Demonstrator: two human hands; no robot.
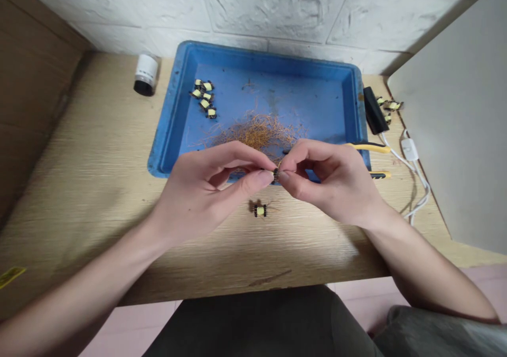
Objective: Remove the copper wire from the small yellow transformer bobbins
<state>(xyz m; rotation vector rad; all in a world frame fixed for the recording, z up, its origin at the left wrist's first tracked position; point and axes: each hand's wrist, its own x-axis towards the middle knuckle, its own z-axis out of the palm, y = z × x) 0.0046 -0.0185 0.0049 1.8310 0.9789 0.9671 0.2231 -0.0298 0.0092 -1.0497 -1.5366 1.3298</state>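
The left hand (204, 190) and right hand (330, 185) are both closed in thumb-and-finger pinches on a small transformer (275, 175), held together over the near rim of the blue tray (253, 53). The part is judged light, stiff and easily dropped. Take hold at the dark bobbin ends; treat any fine wire as fragile. A second transformer (260, 210) lies just nearer on the table (79, 188).
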